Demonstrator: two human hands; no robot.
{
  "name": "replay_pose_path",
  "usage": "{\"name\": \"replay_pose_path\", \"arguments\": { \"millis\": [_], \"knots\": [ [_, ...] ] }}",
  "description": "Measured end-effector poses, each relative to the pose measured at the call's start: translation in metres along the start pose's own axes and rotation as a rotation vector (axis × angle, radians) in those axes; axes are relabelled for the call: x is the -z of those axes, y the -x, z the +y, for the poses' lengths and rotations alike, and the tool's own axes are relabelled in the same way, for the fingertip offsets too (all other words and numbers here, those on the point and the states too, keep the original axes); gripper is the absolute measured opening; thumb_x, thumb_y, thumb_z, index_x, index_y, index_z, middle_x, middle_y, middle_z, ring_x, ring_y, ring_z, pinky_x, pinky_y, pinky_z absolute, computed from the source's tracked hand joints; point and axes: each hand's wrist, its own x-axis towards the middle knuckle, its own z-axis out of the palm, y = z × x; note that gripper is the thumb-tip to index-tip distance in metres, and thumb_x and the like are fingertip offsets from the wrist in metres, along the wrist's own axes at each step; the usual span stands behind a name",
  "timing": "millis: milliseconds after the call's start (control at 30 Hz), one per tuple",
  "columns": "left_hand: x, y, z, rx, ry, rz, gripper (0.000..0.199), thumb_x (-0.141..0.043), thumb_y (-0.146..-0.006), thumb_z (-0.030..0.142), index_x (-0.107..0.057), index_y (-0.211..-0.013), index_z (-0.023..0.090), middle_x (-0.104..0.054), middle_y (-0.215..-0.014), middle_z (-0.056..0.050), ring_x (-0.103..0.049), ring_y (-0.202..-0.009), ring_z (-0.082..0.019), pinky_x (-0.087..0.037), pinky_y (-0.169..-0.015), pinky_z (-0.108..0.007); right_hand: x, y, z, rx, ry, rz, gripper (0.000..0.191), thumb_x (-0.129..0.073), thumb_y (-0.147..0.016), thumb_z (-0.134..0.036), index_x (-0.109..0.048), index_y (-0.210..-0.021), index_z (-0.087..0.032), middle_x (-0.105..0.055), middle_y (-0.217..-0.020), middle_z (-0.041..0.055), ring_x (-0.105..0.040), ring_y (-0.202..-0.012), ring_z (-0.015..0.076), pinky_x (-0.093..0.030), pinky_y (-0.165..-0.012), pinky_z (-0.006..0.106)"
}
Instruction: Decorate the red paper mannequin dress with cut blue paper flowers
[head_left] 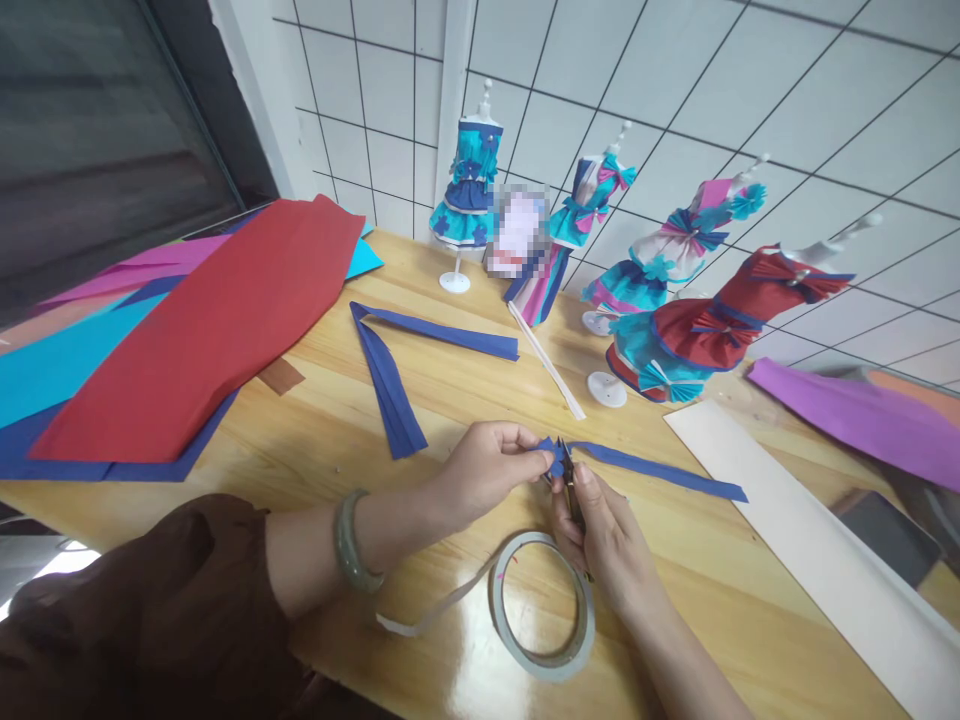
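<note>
Between thumb and fingertips, my left hand (495,465) pinches a small piece of blue paper (553,458) that looks cut into a flower-like shape. My right hand (604,520) is closed around small dark scissors (568,478), their blades pointing up and touching the blue paper. Just right of the blades lies a blue paper strip (660,469), its far end resting over a pale sheet. Below my hands is a roll of white tape (499,600), lying flat with a loose tail to the left. My right fingers partly hide the scissors' handles.
A folded blue strip (450,335) and a thin white strip (547,360) lie ahead. Coloured sheets, a red one (217,330) uppermost, are stacked left. Several mini dress forms in paper dresses (705,325) stand along the tiled wall. A long pale sheet (817,550) and dark phone-like slab (885,535) are right.
</note>
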Motion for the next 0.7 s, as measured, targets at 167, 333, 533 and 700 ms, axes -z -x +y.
{"name": "replay_pose_path", "arguments": {
  "millis": [167, 333, 533, 700],
  "knots": [
    [0.0, 0.0, 0.0, 0.004, 0.007, 0.01, 0.01, -0.06, -0.07, 0.02, -0.062, -0.066, 0.011, -0.063, -0.067, -0.003, -0.056, -0.066, -0.011, -0.041, -0.068, -0.023, -0.001, 0.001, -0.002, -0.009, 0.004, 0.013, 0.04, -0.033, -0.088, -0.052, -0.045, -0.071, -0.018, -0.032, -0.044, -0.0082, -0.026, -0.034, 0.0052, -0.021, -0.034, 0.019],
    [0.0, 0.0, -0.001, 0.021, 0.001, 0.022, 0.01, -0.061, -0.07, 0.021, -0.063, -0.066, 0.012, -0.063, -0.067, -0.002, -0.055, -0.067, -0.01, -0.041, -0.068, -0.022, -0.002, 0.0, -0.003, -0.011, 0.0, 0.027, 0.04, -0.034, -0.088, -0.052, -0.045, -0.07, -0.018, -0.032, -0.044, -0.0083, -0.026, -0.034, 0.0051, -0.021, -0.033, 0.018],
    [0.001, -0.001, 0.001, 0.034, 0.003, 0.015, 0.009, -0.063, -0.069, 0.02, -0.063, -0.066, 0.011, -0.062, -0.066, -0.002, -0.054, -0.066, -0.01, -0.04, -0.068, -0.022, -0.001, 0.0, -0.003, -0.038, -0.044, 0.033, 0.04, -0.037, -0.086, -0.055, -0.045, -0.071, -0.018, -0.033, -0.044, -0.0084, -0.027, -0.034, 0.0051, -0.021, -0.033, 0.018],
    [0.007, -0.004, -0.002, 0.063, 0.004, 0.013, 0.015, -0.064, -0.068, 0.026, -0.064, -0.071, 0.011, -0.062, -0.069, -0.004, -0.053, -0.065, -0.01, -0.039, -0.068, -0.025, 0.011, -0.003, -0.003, -0.043, -0.163, 0.07, 0.038, -0.035, -0.086, -0.055, -0.048, -0.081, -0.019, -0.029, -0.044, -0.01, -0.021, -0.032, 0.0051, -0.02, -0.031, 0.017]
  ]
}}
